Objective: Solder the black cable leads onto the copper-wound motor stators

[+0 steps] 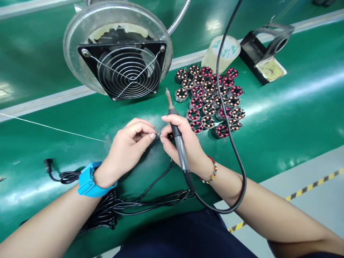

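Note:
My right hand (185,141) is closed around a soldering iron (179,138), whose tip points up and away from me. Its thumb and fingertips also meet at a small dark part, mostly hidden behind the fingers. From the other side my left hand (134,139) pinches a thin black cable end (157,137) close to those fingertips. The two hands nearly touch over the green mat. A blue wrist strap (92,181) sits on my left wrist. Below the hands lies a bundle of black cables (107,208) with bare coloured wire ends.
Several round motor stators (208,97) with red or copper windings stand to the right. Behind them are a tape roll (227,50) and a soldering iron stand (258,53). A fume fan (131,71) looms at upper left. Solder wire (53,127) stretches in from the left.

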`<state>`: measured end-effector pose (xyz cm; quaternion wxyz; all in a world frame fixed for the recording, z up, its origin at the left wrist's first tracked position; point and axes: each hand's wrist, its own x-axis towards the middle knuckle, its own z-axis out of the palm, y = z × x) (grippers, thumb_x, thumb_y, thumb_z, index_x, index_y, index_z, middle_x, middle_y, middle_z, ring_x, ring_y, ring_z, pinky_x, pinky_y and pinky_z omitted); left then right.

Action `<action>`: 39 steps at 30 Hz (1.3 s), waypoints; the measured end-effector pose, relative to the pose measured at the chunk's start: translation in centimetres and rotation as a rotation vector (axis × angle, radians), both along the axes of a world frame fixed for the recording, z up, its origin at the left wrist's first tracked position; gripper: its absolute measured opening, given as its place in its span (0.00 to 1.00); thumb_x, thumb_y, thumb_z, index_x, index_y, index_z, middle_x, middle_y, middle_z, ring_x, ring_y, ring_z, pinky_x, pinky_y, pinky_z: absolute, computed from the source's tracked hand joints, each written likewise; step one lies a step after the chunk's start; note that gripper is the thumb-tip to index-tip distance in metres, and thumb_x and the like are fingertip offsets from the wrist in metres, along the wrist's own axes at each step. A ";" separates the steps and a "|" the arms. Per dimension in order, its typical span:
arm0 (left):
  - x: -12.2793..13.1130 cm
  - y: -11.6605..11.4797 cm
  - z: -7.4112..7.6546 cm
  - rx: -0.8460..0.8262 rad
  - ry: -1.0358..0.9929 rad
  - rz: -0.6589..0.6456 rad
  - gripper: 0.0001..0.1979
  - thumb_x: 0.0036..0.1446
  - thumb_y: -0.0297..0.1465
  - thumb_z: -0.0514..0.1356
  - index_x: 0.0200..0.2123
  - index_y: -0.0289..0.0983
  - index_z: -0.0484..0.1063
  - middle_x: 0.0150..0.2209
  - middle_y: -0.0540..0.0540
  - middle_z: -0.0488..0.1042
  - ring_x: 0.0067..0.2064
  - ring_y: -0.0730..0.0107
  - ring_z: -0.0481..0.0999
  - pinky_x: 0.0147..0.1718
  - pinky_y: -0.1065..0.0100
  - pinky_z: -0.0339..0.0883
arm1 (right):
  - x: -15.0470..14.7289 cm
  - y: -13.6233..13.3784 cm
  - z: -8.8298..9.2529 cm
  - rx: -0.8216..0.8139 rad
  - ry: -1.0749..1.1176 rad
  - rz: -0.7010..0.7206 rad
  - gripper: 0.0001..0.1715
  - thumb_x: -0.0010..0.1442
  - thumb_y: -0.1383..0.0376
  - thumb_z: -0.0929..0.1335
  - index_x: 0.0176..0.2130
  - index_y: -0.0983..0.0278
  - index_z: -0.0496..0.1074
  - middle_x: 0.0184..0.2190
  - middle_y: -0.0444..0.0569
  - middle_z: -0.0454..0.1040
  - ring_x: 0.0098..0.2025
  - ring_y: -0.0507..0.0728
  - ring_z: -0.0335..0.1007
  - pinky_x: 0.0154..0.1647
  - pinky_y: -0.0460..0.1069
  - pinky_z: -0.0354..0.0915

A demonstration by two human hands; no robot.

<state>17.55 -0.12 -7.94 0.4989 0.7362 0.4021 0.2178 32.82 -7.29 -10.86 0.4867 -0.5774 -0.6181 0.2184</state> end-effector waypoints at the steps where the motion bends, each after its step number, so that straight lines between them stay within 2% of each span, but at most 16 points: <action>1: 0.0 0.0 0.0 0.071 0.004 -0.019 0.03 0.55 0.26 0.59 0.31 0.36 0.74 0.38 0.48 0.72 0.34 0.75 0.72 0.29 0.73 0.66 | 0.0 0.0 -0.1 0.001 0.022 0.007 0.23 0.57 0.74 0.63 0.51 0.59 0.59 0.32 0.41 0.72 0.37 0.55 0.70 0.45 0.55 0.65; 3: -0.1 -0.1 0.0 0.198 0.028 -0.071 0.04 0.56 0.25 0.60 0.32 0.37 0.75 0.38 0.48 0.73 0.40 0.72 0.73 0.36 0.71 0.68 | 0.1 0.0 -0.2 0.003 0.051 0.015 0.23 0.57 0.74 0.63 0.52 0.59 0.58 0.31 0.41 0.71 0.37 0.54 0.70 0.45 0.54 0.65; 6: 0.0 -0.3 0.3 0.328 0.077 -0.129 0.06 0.57 0.24 0.59 0.32 0.37 0.75 0.38 0.48 0.73 0.41 0.73 0.72 0.42 0.71 0.67 | 0.1 -0.1 -0.2 -0.008 0.072 0.026 0.23 0.58 0.73 0.63 0.52 0.59 0.58 0.31 0.40 0.70 0.37 0.54 0.70 0.45 0.54 0.65; 14: 0.1 -0.5 0.7 0.491 0.147 -0.189 0.06 0.57 0.20 0.57 0.34 0.35 0.72 0.37 0.48 0.72 0.41 0.73 0.71 0.42 0.71 0.65 | 0.3 -0.1 0.2 0.007 0.096 0.043 0.23 0.58 0.74 0.63 0.52 0.58 0.58 0.32 0.40 0.70 0.36 0.54 0.70 0.49 0.55 0.64; 18: 0.3 -0.5 0.7 0.449 0.163 -0.169 0.07 0.55 0.19 0.56 0.30 0.35 0.71 0.34 0.49 0.71 0.38 0.74 0.71 0.39 0.72 0.64 | 1.0 0.0 0.2 -0.026 0.069 0.113 0.25 0.58 0.73 0.63 0.53 0.58 0.58 0.33 0.42 0.72 0.40 0.55 0.70 0.50 0.56 0.63; 21: 0.4 -0.4 0.5 0.380 0.185 -0.153 0.08 0.53 0.19 0.56 0.28 0.35 0.70 0.33 0.50 0.71 0.36 0.74 0.70 0.38 0.72 0.64 | 1.9 -0.2 0.6 -0.058 -0.046 0.209 0.27 0.57 0.75 0.62 0.55 0.59 0.58 0.36 0.44 0.73 0.44 0.57 0.68 0.51 0.56 0.61; 24: 0.4 -0.2 0.3 0.306 0.200 -0.141 0.07 0.52 0.20 0.56 0.27 0.35 0.70 0.32 0.50 0.71 0.35 0.73 0.70 0.36 0.71 0.63 | 2.7 -0.5 1.0 -0.061 -0.208 0.272 0.27 0.57 0.77 0.61 0.55 0.60 0.59 0.38 0.45 0.73 0.43 0.57 0.64 0.48 0.55 0.60; 27: 0.4 -0.1 0.2 0.246 0.212 -0.132 0.07 0.52 0.21 0.55 0.27 0.36 0.70 0.31 0.50 0.70 0.34 0.73 0.69 0.35 0.71 0.63 | 3.1 -0.4 1.0 -0.056 -0.272 0.292 0.24 0.59 0.76 0.62 0.53 0.60 0.62 0.37 0.45 0.73 0.42 0.57 0.63 0.45 0.53 0.59; 33: 0.5 0.0 0.2 0.178 0.206 -0.096 0.06 0.52 0.25 0.55 0.26 0.36 0.71 0.31 0.50 0.70 0.33 0.72 0.69 0.31 0.71 0.62 | 2.8 0.1 0.5 0.016 -0.270 0.266 0.18 0.62 0.71 0.64 0.51 0.58 0.64 0.33 0.43 0.73 0.36 0.57 0.63 0.41 0.52 0.59; 39: 0.4 0.3 0.0 0.111 0.171 -0.056 0.05 0.50 0.26 0.56 0.25 0.36 0.72 0.30 0.50 0.71 0.31 0.73 0.68 0.29 0.70 0.61 | 1.4 0.7 0.1 -0.003 -0.200 0.094 0.20 0.60 0.72 0.63 0.51 0.57 0.62 0.33 0.43 0.74 0.40 0.58 0.67 0.46 0.55 0.60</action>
